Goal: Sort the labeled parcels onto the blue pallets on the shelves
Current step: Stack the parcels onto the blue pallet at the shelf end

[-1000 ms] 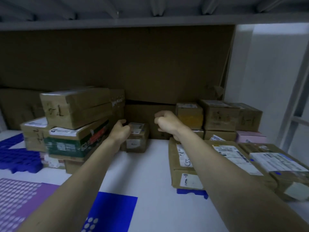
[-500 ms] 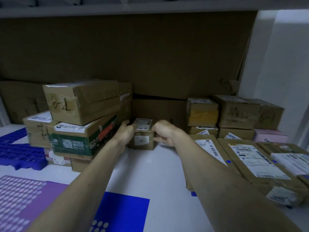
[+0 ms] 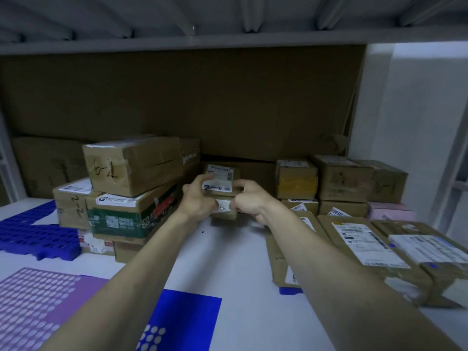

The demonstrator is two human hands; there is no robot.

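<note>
A small brown parcel (image 3: 222, 176) with white labels is tipped up toward me at the back middle of the shelf, over another small labelled box (image 3: 224, 213). My left hand (image 3: 197, 198) grips its left side and my right hand (image 3: 249, 200) pinches its right side. To the left is a stack of cardboard parcels (image 3: 131, 188) marked 6-2 and 2-2, resting partly on a blue pallet (image 3: 33, 236). On the right, flat parcels (image 3: 364, 244) with shipping labels lie over another blue pallet (image 3: 290, 290).
More boxes (image 3: 342, 178) stand at the back right against a brown cardboard backing (image 3: 202, 102). A purple perforated mat (image 3: 38, 300) and a blue sheet (image 3: 182, 323) lie at the front. The shelf above (image 3: 228, 34) hangs low. White shelf surface (image 3: 235, 262) shows between the stacks.
Both hands closed in on the small parcel and took hold of it. The parcel has been lifted and tipped so its labels face me.
</note>
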